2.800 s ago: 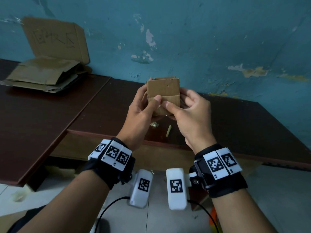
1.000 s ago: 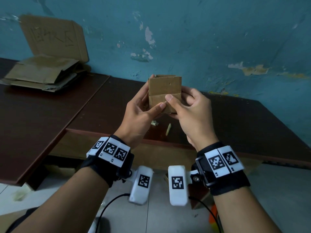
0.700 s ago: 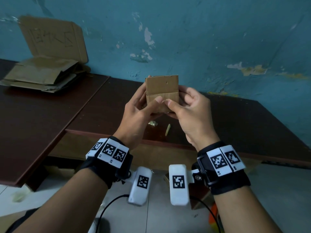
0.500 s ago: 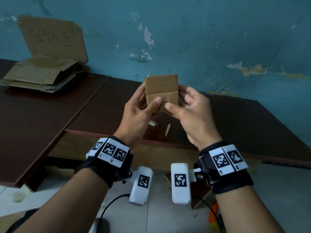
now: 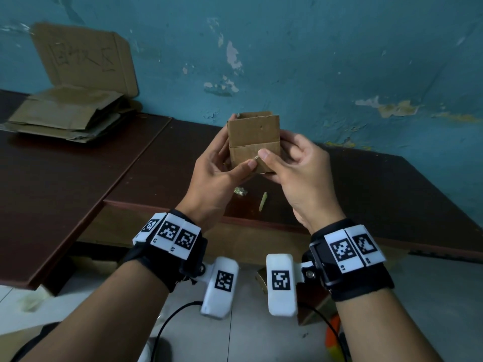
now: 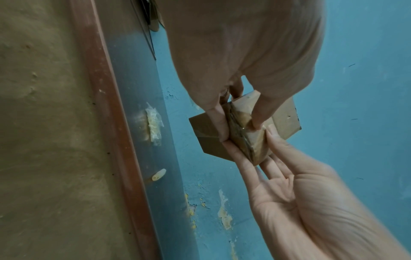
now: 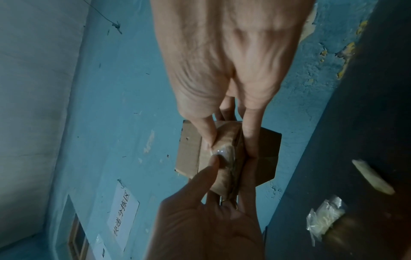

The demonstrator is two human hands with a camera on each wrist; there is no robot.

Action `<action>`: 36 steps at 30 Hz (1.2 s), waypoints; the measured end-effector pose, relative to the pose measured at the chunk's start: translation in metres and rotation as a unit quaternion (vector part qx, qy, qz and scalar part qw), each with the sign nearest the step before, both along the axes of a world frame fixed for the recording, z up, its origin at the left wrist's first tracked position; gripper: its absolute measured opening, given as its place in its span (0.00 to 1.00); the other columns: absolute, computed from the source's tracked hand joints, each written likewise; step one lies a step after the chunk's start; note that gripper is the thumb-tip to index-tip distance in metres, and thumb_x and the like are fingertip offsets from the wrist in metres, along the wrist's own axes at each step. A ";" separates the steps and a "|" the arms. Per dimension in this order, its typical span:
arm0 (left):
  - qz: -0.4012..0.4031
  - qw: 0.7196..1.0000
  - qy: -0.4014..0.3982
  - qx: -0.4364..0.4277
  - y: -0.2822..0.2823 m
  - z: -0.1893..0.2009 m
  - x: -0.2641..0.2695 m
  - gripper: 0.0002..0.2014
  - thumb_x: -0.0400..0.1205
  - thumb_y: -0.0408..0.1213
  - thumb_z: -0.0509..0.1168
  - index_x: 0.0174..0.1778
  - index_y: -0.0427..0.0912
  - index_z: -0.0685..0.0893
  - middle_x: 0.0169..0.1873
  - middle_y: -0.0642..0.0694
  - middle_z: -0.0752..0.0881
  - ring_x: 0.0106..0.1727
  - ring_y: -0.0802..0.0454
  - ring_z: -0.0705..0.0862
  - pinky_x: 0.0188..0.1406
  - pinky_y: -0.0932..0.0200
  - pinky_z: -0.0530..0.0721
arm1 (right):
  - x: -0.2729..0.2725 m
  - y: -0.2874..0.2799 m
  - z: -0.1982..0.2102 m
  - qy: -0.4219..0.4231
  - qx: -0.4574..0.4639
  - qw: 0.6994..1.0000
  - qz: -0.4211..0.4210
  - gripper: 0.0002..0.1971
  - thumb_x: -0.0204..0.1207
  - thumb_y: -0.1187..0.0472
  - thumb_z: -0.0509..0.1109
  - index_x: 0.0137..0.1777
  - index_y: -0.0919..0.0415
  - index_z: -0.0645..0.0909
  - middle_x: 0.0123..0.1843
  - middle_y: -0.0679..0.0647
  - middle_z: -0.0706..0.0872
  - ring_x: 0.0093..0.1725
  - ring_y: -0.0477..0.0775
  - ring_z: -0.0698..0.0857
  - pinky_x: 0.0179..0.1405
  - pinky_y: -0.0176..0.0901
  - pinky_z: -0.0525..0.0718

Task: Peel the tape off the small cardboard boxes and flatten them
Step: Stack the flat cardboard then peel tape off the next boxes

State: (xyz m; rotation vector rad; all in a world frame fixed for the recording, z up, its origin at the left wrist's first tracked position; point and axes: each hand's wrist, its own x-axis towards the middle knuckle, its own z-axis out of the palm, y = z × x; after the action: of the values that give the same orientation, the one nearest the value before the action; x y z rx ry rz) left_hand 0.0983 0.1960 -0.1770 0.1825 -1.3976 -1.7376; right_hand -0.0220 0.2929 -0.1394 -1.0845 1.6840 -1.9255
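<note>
I hold one small cardboard box [image 5: 253, 131] in the air over the dark table [image 5: 366, 194], open end up. My left hand [image 5: 230, 169] grips its left side and underside, thumb on the lower front panel. My right hand [image 5: 277, 163] grips the right side, and its thumb tip presses the same panel beside the left thumb. In the left wrist view, shiny clear tape [image 6: 243, 127] runs across the bottom of the box [image 6: 205, 131], with fingers of both hands on either side. The right wrist view shows the tape [image 7: 224, 153] on the box [image 7: 189, 154] under both thumbs.
A stack of flattened cardboard [image 5: 65, 114] lies at the back left, with a cardboard sheet [image 5: 86, 56] leaning on the blue wall. A crumpled wad of tape [image 5: 240, 191] and a pale strip [image 5: 262, 201] lie on the table near its front edge, below the box.
The box has tipped slightly, so its open top shows again. Both thumbs have shifted along the lower front panel. The grip of both hands is unchanged.
</note>
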 end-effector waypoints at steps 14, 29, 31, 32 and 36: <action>0.046 0.999 0.004 0.025 0.008 0.008 -0.002 0.30 0.91 0.25 0.68 0.90 0.44 0.73 0.75 0.39 0.88 0.74 0.40 0.90 0.62 0.48 0.94 | -0.001 0.004 0.003 -0.021 0.006 0.999 0.036 0.35 0.77 0.80 0.81 0.83 0.65 0.79 0.72 0.58 0.94 0.68 0.53 0.95 0.73 0.64 0.92; 0.012 1.000 -0.014 0.000 -0.001 0.000 -0.002 0.40 0.83 0.18 0.74 0.91 0.40 0.70 0.79 0.38 0.85 0.80 0.34 0.84 0.81 0.25 0.80 | -0.001 -0.002 -0.002 -0.014 -0.002 1.000 0.001 0.25 0.83 0.70 0.82 0.79 0.62 0.83 0.67 0.55 0.96 0.65 0.54 0.96 0.65 0.64 0.96; 0.012 1.000 -0.014 0.004 0.000 0.001 -0.001 0.39 0.82 0.17 0.74 0.89 0.42 0.73 0.77 0.38 0.87 0.79 0.34 0.85 0.79 0.26 0.82 | -0.002 -0.001 -0.001 -0.009 0.001 1.000 0.002 0.27 0.82 0.72 0.83 0.79 0.63 0.83 0.67 0.56 0.96 0.65 0.54 0.97 0.66 0.64 0.95; 0.012 1.000 -0.013 0.011 0.000 0.003 0.000 0.38 0.82 0.17 0.74 0.88 0.45 0.75 0.76 0.39 0.88 0.77 0.34 0.86 0.77 0.28 0.84 | -0.002 -0.001 -0.001 -0.007 0.002 1.000 0.002 0.27 0.81 0.72 0.83 0.79 0.64 0.83 0.67 0.56 0.96 0.65 0.54 0.97 0.66 0.64 0.95; 0.006 0.999 -0.005 0.051 0.005 0.008 0.001 0.27 0.88 0.29 0.72 0.83 0.50 0.80 0.74 0.42 0.89 0.75 0.37 0.88 0.66 0.41 0.91 | 0.000 0.000 -0.001 -0.010 0.005 1.000 0.010 0.30 0.79 0.74 0.84 0.81 0.64 0.82 0.68 0.56 0.95 0.64 0.53 0.97 0.65 0.62 0.96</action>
State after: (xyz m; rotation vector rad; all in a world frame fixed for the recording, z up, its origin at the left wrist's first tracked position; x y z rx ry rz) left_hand 0.0996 0.2007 -0.1688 0.2546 -1.3137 -1.8006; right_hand -0.0224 0.2925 -0.1400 -1.0703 1.6654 -1.9072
